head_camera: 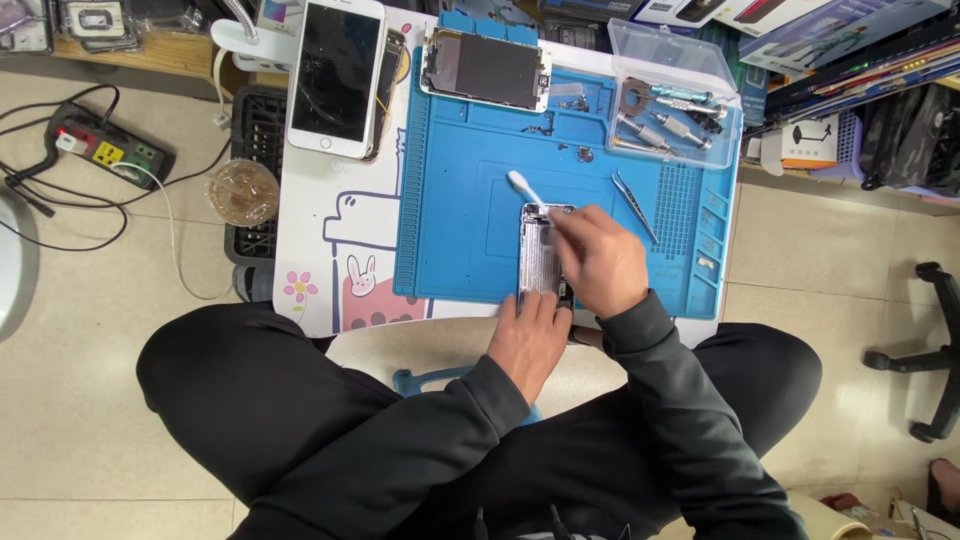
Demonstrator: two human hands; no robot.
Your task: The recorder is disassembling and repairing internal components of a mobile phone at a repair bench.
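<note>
An opened silver phone body (540, 250) lies upright on the blue work mat (460, 200). My left hand (528, 335) presses on its near end and holds it still. My right hand (598, 262) is closed around a white brush (526, 187) whose head points up and left, above the phone's top edge. The right hand covers the phone's right side.
Metal tweezers (633, 205) lie on the mat right of the phone. A detached screen (485, 68) sits at the mat's far edge, a white phone (335, 75) to its left. A clear box of screwdrivers (670, 110), a plastic cup (243, 191) and a power strip (108, 150) surround the small table.
</note>
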